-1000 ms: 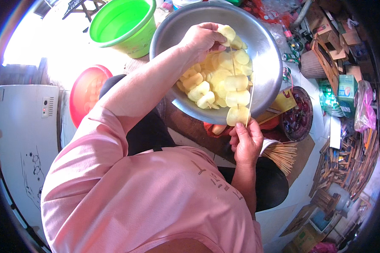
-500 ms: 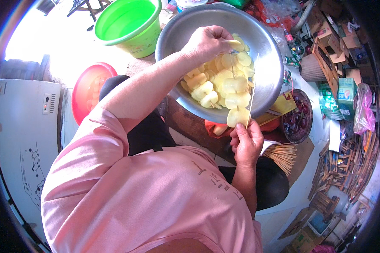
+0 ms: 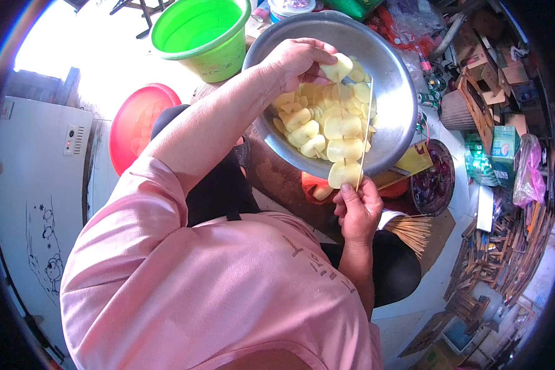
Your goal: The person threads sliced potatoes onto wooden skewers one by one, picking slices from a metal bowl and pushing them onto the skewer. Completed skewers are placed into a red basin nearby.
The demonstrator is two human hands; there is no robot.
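My left hand (image 3: 303,61) pinches a thin pale-yellow potato slice (image 3: 338,69) over the steel basin (image 3: 391,102). The slice is at the far end of a thin wooden skewer, whose tip I cannot make out. Threaded along that skewer, apart from one another, are several slices (image 3: 344,150). My right hand (image 3: 359,209) grips its near end at the basin's near rim, thumb on top. A second, bare stick (image 3: 367,126) rises from the same fingers. Beneath, the basin holds a heap of slices (image 3: 319,95), some bunched on sticks.
A bundle of bare skewers (image 3: 412,234) lies beside my right wrist. A green tub (image 3: 219,58) and a red basin (image 3: 123,139) stand at the left, near a white appliance (image 3: 40,160). At the right are a dark round container (image 3: 441,176), cardboard and stacked wood (image 3: 505,246).
My left hand has tilted the potato slice, so its broad face now shows at the skewer's far end. My right hand keeps its grip. The whole view has shifted slightly.
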